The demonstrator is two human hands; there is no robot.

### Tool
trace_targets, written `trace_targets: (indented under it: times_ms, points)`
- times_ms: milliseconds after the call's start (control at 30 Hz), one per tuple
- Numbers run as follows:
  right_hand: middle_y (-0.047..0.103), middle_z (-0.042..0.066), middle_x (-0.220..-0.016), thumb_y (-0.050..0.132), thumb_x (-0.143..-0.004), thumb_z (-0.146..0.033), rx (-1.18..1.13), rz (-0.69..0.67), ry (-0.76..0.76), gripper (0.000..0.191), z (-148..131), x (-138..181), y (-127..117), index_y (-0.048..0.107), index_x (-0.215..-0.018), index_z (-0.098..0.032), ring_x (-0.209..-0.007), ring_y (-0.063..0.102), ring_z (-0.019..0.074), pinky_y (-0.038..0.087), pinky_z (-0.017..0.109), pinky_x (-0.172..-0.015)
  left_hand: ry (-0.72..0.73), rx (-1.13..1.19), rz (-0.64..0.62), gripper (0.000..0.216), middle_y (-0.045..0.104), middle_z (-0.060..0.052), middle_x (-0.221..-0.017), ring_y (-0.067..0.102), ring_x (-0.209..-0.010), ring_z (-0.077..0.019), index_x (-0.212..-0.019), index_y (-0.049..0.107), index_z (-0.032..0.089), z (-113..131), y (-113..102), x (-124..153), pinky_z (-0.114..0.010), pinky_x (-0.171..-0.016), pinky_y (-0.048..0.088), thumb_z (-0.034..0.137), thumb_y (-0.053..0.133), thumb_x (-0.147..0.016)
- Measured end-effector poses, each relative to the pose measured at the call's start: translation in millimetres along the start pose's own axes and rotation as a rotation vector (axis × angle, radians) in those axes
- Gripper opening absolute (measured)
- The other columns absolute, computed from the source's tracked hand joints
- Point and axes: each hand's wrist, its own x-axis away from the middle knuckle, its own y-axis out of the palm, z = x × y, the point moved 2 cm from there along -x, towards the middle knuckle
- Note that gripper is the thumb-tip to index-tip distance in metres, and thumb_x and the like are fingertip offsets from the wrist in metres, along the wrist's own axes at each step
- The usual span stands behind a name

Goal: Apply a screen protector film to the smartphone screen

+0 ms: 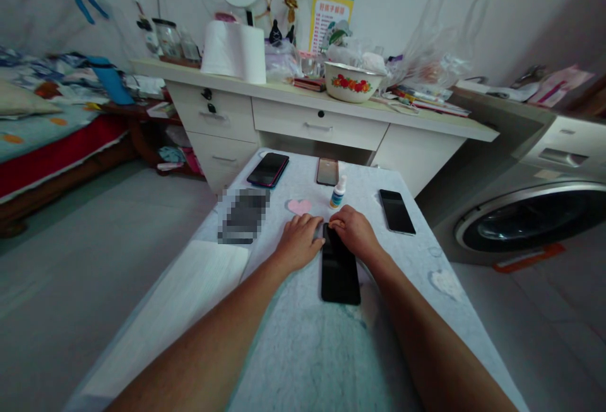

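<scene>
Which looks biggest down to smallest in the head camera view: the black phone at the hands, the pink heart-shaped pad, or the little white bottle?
1. The black flat phone: clearly largest, though it also lies nearest the camera.
2. The pink heart-shaped pad and the small white plastic bottle look about alike, so I would not rank them.

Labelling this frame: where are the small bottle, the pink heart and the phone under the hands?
Bottle point(338, 196), head view, on its label.
Heart point(300, 206), head view, its middle.
Phone point(339, 273), head view, mid-screen.
</scene>
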Motion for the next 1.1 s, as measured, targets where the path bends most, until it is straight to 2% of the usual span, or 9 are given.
trace_targets:
  times_ms: [300, 600, 967, 1100]
  points:
    - [0.062, 0.007, -0.098, 0.051, -0.091, -0.020, 0.033, 0.004, -0.063, 0.021, -11, -2, 5, 0.072, -0.093, -0.020, -0.087, 0.059, 0.0165, 0.042, 0.025, -0.077, -0.025, 0.029, 0.013, 0.044, 0.056, -0.008, -0.119, 0.049, -0.112, -0.0258, -0.127, 0.045, 0.021, 0, 1, 1, -0.040, -0.094, 0.039, 0.032, 0.055, -0.085]
    - [0.061, 0.005, -0.091, 0.054, -0.090, -0.017, -0.059, -0.090, -0.178, 0.019, -12, 6, 0, 0.073, -0.089, -0.019, -0.083, 0.059, 0.0141, 0.042, 0.024, -0.079, -0.016, 0.037, 0.017, 0.044, 0.057, -0.007, -0.120, 0.048, -0.112, -0.0256, -0.127, 0.045, 0.020, -1, 1, 1, -0.039, -0.094, 0.038, 0.030, 0.054, -0.085]
    - [0.061, 0.007, -0.099, 0.049, -0.094, -0.021, 0.044, 0.009, -0.054, 0.023, -10, -1, 8, 0.072, -0.097, -0.021, -0.087, 0.060, 0.0168, 0.043, 0.025, -0.079, -0.015, 0.038, 0.013, 0.043, 0.057, -0.008, -0.120, 0.048, -0.113, -0.0257, -0.126, 0.046, 0.022, -1, 1, 1, -0.040, -0.095, 0.038, 0.031, 0.054, -0.085]
    - [0.061, 0.007, -0.098, 0.050, -0.093, -0.020, 0.030, 0.006, -0.064, 0.023, -11, -1, 7, 0.073, -0.097, -0.020, -0.087, 0.060, 0.0166, 0.043, 0.025, -0.079, -0.010, 0.034, 0.024, 0.041, 0.057, -0.007, -0.119, 0.048, -0.112, -0.0255, -0.125, 0.047, 0.021, -1, 1, 1, -0.040, -0.095, 0.039, 0.031, 0.053, -0.086]
